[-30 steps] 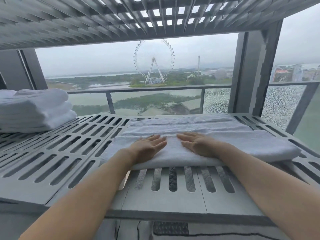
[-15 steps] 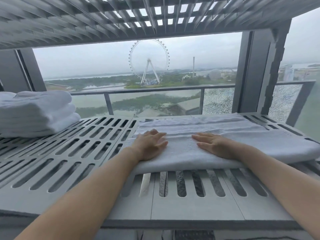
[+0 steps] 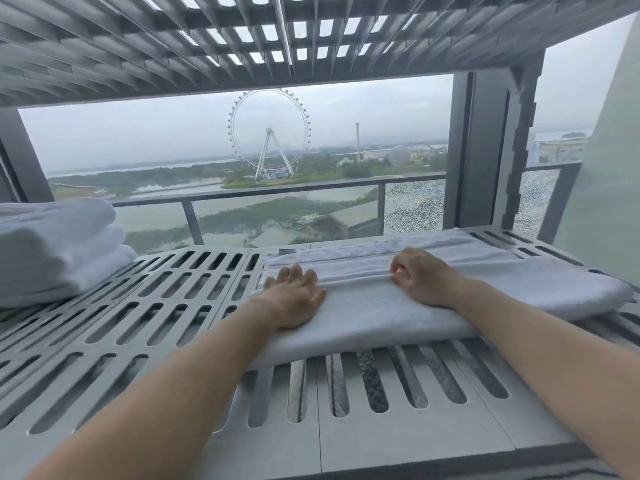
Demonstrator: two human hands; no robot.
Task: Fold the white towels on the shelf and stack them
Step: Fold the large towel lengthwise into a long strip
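A white towel point(image 3: 363, 306), folded lengthwise into a long strip, lies across the right half of the grey slotted shelf point(image 3: 145, 327). My left hand point(image 3: 294, 296) rests flat on the towel near its left end, fingers spread. My right hand point(image 3: 420, 278) sits further right on the towel, its fingers curled and pinching the towel's upper fold edge. A stack of folded white towels point(image 3: 59, 247) stands at the shelf's far left, apart from both hands.
A second slatted shelf point(image 3: 242, 39) hangs close overhead. A grey upright post point(image 3: 485, 150) stands at the back right. Behind the shelf runs a glass balcony railing point(image 3: 277, 192). The shelf's front edge is near my forearms.
Both hands have slid apart along the towel. The right hand went from flat to curled on the fold edge. The camera moved closer and tilted a little upward.
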